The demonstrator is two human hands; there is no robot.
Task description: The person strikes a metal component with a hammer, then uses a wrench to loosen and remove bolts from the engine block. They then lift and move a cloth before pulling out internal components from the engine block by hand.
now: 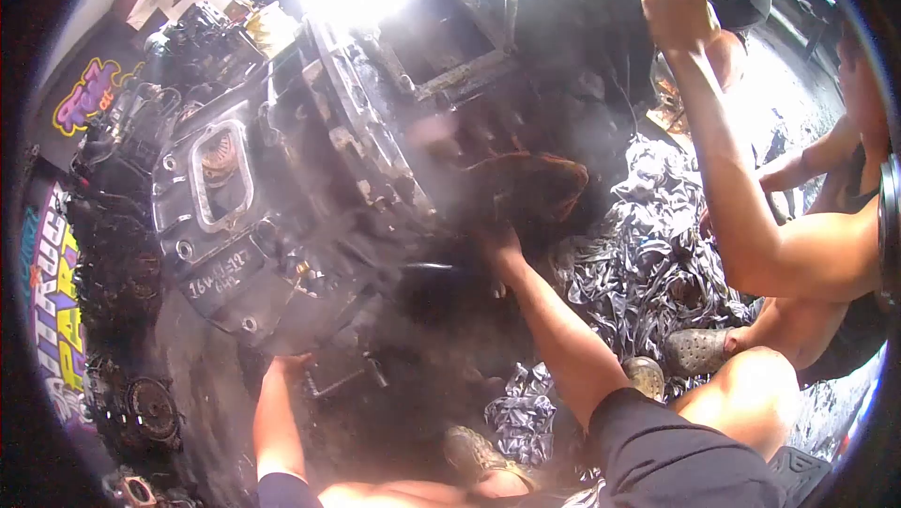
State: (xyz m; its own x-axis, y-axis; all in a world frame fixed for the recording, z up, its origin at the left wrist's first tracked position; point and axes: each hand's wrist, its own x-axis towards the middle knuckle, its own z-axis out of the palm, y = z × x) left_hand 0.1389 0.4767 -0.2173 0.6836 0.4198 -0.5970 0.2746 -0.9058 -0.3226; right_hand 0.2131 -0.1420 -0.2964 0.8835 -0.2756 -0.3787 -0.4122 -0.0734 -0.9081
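Note:
A large, dark, greasy gearbox housing (272, 283) with white chalk-like writing lies in front of me, a rounded rectangular opening on its left face. Under its lower left edge reaches my left hand (293, 361), with its fingers mostly hidden by the metal. My right hand (499, 243) extends into the shadow at the housing's right side, fingers lost in the dark. Just above that hand is a dark piece with a rusty-orange edge (540, 170). A thin bent metal bracket (340, 382) lies right of my left hand.
Crumpled dark and silvery scraps (648, 264) cover the floor at the right. Another person's raised fist (680, 10) and bent arm are at the upper right, with more people crouching beside. Engine parts (131, 151) are piled along the left, near a painted wall sign (61, 292).

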